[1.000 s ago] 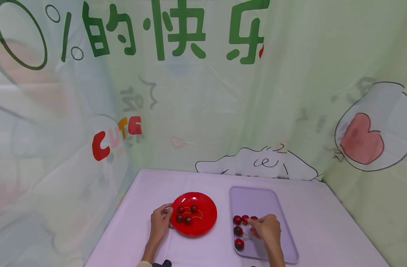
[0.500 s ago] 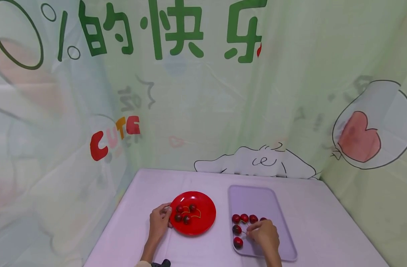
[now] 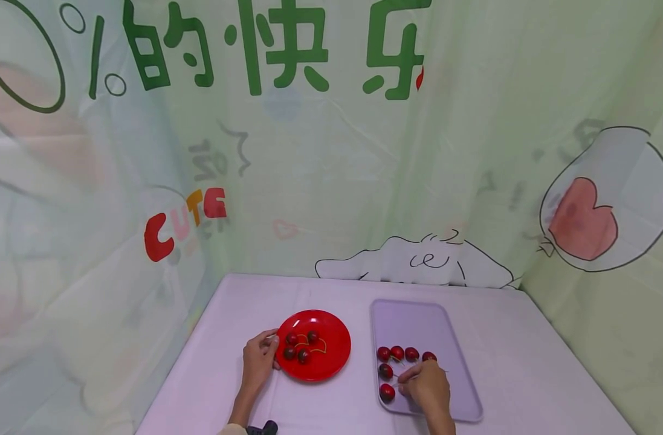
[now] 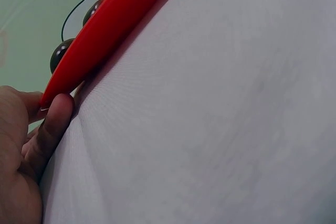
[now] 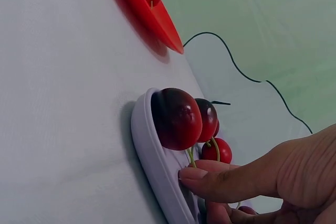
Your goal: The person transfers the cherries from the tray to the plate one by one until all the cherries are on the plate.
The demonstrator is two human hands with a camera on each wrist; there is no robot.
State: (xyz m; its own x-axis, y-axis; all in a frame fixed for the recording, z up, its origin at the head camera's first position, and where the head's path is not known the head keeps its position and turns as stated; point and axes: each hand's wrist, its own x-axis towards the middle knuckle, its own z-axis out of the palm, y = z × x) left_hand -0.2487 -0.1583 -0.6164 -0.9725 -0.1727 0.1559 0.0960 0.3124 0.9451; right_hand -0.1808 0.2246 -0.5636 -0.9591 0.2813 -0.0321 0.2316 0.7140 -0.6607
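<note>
My left hand (image 3: 258, 362) grips the left rim of a red plate (image 3: 336, 347), thumb and fingers pinching its edge in the left wrist view. Several dark red cherries (image 3: 304, 355) with thin stems sit on that plate. To the right, a light purple tray (image 3: 410, 320) holds more cherries (image 3: 411, 354), in a row across its middle and down its left side. My right hand (image 3: 430, 386) is low over the tray. In the right wrist view its thumb and finger pinch the stem (image 5: 190, 157) of the nearest cherry (image 5: 181, 121), which rests by the tray's raised rim.
Both the plate and the tray stand on a table with a pale pinkish cloth (image 3: 320, 411). Behind and beside it hangs a printed curtain (image 3: 331, 181) with green lettering and drawings, reaching down to the table's back edge.
My right hand has moved toward the near left of the tray, uncovering cherries in the row behind it. The left hand keeps its grip on the plate, and the head view has shifted slightly.
</note>
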